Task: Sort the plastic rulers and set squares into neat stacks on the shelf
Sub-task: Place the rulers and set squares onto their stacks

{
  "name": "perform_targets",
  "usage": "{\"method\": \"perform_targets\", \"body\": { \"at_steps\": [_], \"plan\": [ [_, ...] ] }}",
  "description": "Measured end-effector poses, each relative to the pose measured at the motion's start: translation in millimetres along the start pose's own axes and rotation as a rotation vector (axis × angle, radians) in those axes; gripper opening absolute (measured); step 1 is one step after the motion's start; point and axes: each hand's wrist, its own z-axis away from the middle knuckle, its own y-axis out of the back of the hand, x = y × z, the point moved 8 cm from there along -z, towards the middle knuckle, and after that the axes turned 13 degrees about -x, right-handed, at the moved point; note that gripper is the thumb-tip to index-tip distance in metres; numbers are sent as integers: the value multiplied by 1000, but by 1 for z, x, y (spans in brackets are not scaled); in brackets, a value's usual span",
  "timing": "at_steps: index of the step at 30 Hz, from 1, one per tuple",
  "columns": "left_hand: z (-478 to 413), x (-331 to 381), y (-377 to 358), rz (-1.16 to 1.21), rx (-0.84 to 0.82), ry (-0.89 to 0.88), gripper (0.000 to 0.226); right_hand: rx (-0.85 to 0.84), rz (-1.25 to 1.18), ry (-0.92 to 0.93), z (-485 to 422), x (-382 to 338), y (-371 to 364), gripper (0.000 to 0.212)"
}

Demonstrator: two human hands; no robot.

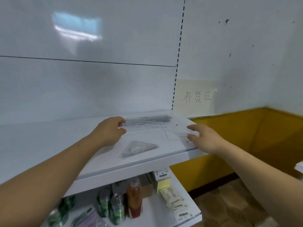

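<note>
left hand (111, 130) pinches the left end of the rulers (147, 121), fingers curled over the top and thumb at the near side. the rulers lie as a bundle along the back edge of the shelf (49, 145), reaching toward its back right corner, long sides parallel to that edge. likely being squared up into one stack.

right hand (203, 138) is at the shelf's right edge, fingers stretched and spread, not clenched, holding nothing. the tips rest on a clear set square (173, 135) lying flat just beside the rulers' right end. looks like it steadies or slides the piece. the clear plastic outline is hard to read on white.

a pile of set squares (139, 148) sits flat near the front edge, between the hands and apart from the rulers, edges roughly matched. probably kept separate by type. the loose clear piece probably belongs on that pile.

the lower shelf (152, 215) holds green cans (117, 208), a red bottle (134, 199), a yellow pad (164, 183) and some packets, none of it part of the task.
</note>
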Motion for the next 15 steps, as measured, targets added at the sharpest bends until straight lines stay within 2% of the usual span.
{"method": "perform_targets", "body": {
  "at_steps": [6,11,15],
  "plan": [
    [4,15,-19,67,49,145,42,-240,126,56,-22,33,2,45],
    [8,31,-27,68,83,205,41,-297,191,159,-32,40,-2,45],
    [5,38,-23,49,103,218,41,-326,149,236,-43,29,2,45]
  ]
}}
